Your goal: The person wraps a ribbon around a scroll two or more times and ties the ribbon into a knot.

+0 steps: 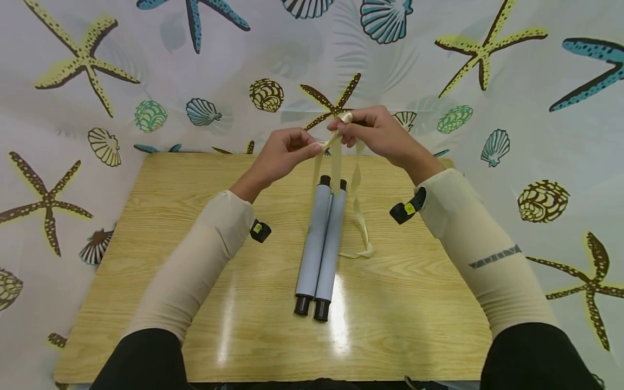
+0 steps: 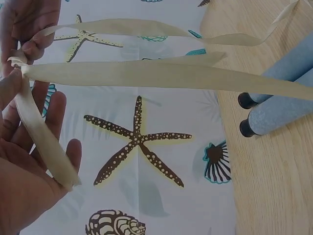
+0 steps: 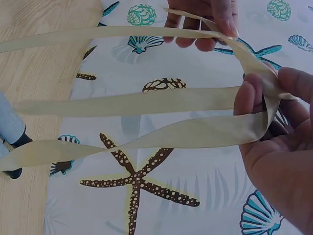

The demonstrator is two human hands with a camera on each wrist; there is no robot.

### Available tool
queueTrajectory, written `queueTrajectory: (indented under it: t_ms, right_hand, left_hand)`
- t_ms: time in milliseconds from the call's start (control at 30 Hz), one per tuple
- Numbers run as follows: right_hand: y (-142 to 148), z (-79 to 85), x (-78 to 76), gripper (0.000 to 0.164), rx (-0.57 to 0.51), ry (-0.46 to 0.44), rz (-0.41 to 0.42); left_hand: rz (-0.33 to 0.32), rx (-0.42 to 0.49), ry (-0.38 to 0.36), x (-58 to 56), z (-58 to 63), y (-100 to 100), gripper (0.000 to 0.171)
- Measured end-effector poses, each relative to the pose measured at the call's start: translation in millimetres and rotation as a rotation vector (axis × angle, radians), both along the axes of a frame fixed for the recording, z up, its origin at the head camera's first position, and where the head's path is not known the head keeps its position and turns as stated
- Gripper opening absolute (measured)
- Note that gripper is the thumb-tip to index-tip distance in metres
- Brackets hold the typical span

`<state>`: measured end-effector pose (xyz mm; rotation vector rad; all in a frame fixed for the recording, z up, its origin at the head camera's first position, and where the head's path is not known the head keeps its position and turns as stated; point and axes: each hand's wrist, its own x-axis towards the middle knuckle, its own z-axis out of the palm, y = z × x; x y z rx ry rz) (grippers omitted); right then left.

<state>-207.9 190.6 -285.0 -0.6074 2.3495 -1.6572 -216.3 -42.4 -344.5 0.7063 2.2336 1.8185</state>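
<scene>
Left hand [image 1: 286, 153] pinches ribbon [image 2: 127, 73] between thumb and fingers; right hand [image 1: 377, 132], fingers curled, grips it just beside. Ribbon held aloft, strands hanging toward two rolls [image 1: 313, 244], side by side on worktop [image 1: 414, 281]. Seemingly partway: ribbon gathered, lengths loose, no finished bow visible. Any wrap beneath rolls: cannot tell.

We can read no text, brand or number in any view. We note a grey patterned band [image 1: 494, 256] on the right sleeve [image 1: 480, 238]; its marks are too small to make out. We see one yellow patch [image 1: 409, 208] on the right wrist device [image 1: 400, 215] and one on the left wrist device [image 1: 264, 233], both without legible characters.
</scene>
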Motion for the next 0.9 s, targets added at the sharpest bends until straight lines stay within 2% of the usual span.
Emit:
queueTrajectory:
  t_ms: [100,300,400,567,767,900]
  right_hand:
    - [6,-6.9,2.8,0.027,0.012,0.012,-0.021]
    - [20,-19.0,8.9,0.023,0.012,0.032,-0.069]
    - [28,-23.6,12.4,0.025,-0.065,-0.006,-0.053]
    - [46,-33.6,24.1,0.019,-0.215,-0.11,-0.035]
    - [73,-43.5,37.8,0.017,-0.285,-0.186,-0.107]
    - [90,-47.5,44.8,0.023,-0.296,-0.213,-0.127]
  left_hand:
    - [0.01,0.014,-0.024,-1.5,-1.5,-9,0.012]
    - [0.071,0.031,-0.028,-4.6,-1.2,-33,0.01]
    - [0.114,0.032,-0.037,-6.4,-0.3,-44,0.01]
    - [0.166,0.03,-0.05,-9.0,-2.9,-58,0.013]
    - [0.212,0.015,-0.075,-10.6,-7.7,-77,0.013]
    - [0.262,-0.021,-0.097,-12.5,-9.7,-91,0.014]
